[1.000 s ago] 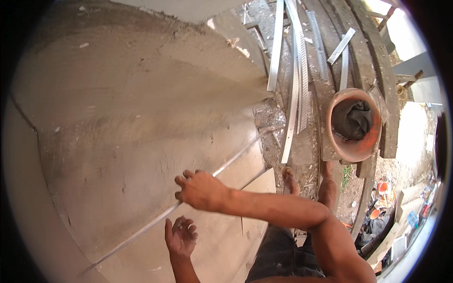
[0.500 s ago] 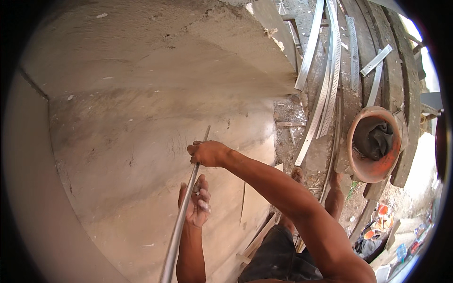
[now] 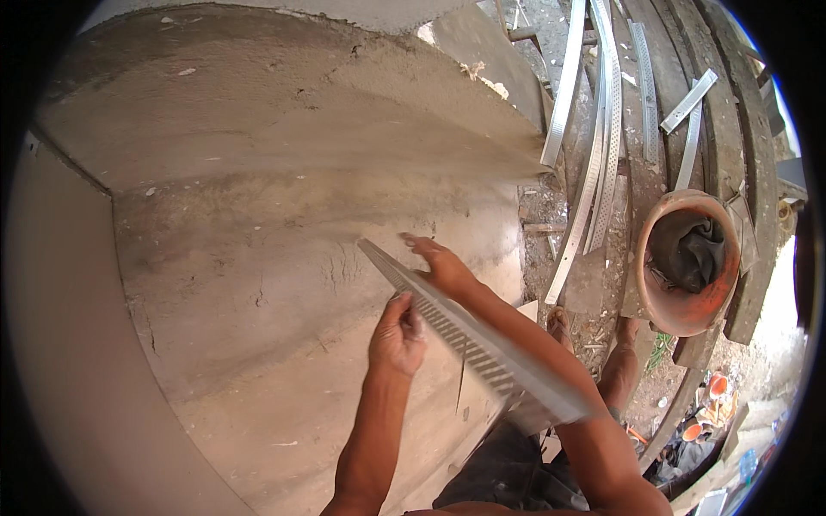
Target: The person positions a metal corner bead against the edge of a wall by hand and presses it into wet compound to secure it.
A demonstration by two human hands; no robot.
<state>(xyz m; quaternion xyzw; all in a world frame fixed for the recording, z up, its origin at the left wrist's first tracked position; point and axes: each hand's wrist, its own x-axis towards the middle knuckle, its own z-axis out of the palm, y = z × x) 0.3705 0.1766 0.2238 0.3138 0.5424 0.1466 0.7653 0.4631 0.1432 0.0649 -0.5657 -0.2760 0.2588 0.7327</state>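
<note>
A perforated metal corner bead (image 3: 469,340) slants across the front of me, its near end smeared by motion. My left hand (image 3: 399,340) is closed on its edge near the far end, the thumb up against the metal. Just to the right of that end, my right hand (image 3: 443,268) is open with fingers stretched out. The bead passes in front of my right forearm; whether it touches that arm, I cannot tell. Beyond both hands spreads a rough plastered wall (image 3: 258,232) with small cracks.
More metal strips (image 3: 611,112) lie on wooden planks (image 3: 736,95) at the right. An orange-rimmed bucket (image 3: 645,297) with a dark cloth (image 3: 688,254) inside stands on them. Litter (image 3: 710,413) is scattered at the lower right. A smooth pale surface (image 3: 77,344) borders the wall at left.
The corner bead has swung round, its near end moving from lower left to the right. My left hand has closed on it, and my right hand has let go and opened.
</note>
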